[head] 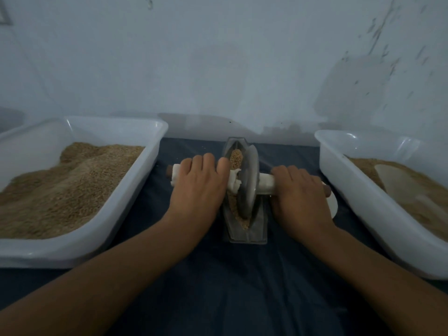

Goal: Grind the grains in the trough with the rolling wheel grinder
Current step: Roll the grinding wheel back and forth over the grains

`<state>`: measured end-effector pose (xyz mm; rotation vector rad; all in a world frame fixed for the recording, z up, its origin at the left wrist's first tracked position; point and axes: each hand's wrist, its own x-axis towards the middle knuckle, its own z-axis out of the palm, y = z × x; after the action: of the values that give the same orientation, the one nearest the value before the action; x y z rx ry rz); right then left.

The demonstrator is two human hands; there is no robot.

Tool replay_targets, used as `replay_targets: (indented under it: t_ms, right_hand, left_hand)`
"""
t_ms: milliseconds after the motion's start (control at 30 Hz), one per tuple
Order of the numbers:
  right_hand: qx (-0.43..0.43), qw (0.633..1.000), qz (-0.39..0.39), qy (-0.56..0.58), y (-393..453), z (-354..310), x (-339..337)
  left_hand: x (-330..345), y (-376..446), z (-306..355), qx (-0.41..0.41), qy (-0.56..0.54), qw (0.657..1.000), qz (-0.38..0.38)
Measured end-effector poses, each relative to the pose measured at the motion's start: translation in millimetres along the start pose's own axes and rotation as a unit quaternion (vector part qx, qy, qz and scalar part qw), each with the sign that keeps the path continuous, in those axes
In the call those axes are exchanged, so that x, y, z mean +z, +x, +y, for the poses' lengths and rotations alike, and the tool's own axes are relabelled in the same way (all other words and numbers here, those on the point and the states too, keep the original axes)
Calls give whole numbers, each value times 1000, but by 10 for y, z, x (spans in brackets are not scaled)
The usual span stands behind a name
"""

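Grains (pixel 235 157) lie in the narrow trough (pixel 246 229) at centre, under the wheel (pixel 247 183). Left tub (pixel 80 251) of grain sits just beside my left hand (pixel 196 187), which curls over the wrapped handle (pixel 265 186). My right hand (pixel 299 190) wraps the other end, so load stays even across the axle. Right tub (pixel 363 202), with a pale scoop (pixel 397 183), crowds that elbow.

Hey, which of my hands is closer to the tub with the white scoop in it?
Right. Your right hand grips the axle handle on the side toward the tub with the scoop; your left hand holds the handle beyond the wheel.
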<state>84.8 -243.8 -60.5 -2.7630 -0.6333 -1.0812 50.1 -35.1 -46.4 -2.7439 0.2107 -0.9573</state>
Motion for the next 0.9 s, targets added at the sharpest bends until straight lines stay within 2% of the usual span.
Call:
replay_targets:
  t_ms: [100, 433, 633, 800, 900]
  right_hand:
    - [1, 1000, -6, -2, 55, 21, 47]
    - [-4, 993, -70, -91, 566, 203, 393]
    - [31, 978, -201, -37, 959, 335, 508]
    - [47, 946, -318, -36, 1320, 361, 527]
    - [43, 914, -402, -24, 1448, 362, 517]
  left_hand:
    - [75, 15, -15, -9, 0, 1000, 17]
    - [403, 457, -107, -37, -2, 999, -22]
    - [545, 729, -148, -31, 12, 999, -25]
    - [668, 927, -205, -36, 5, 999, -15]
    - [733, 1037, -228, -35, -3, 999, -1]
